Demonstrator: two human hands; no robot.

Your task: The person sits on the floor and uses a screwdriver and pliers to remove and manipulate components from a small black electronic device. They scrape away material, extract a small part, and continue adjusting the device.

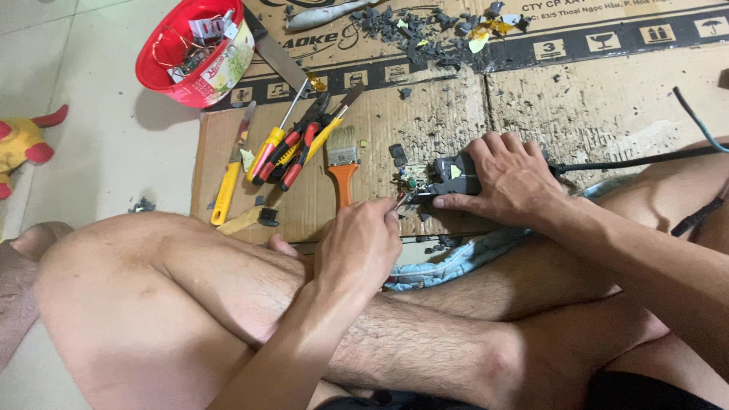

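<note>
I sit cross-legged on the floor. My right hand [507, 181] presses down on a small dark grey device housing [456, 176] lying on flattened cardboard [425, 114]. A black cable [630, 161] leads away from it to the right. My left hand [363, 243] is closed around a thin tool whose tip [401, 199] touches the exposed circuit part [410, 181] at the device's left end. Most of the tool is hidden in my fist.
Left of the device lie an orange-handled brush [343, 168], red and yellow pliers and screwdrivers [292, 144] and a yellow-handled blade [230, 173]. A red bowl of small parts [194, 49] stands far left. Dark plastic scraps [425, 34] litter the cardboard. A plush toy [23, 144] lies left.
</note>
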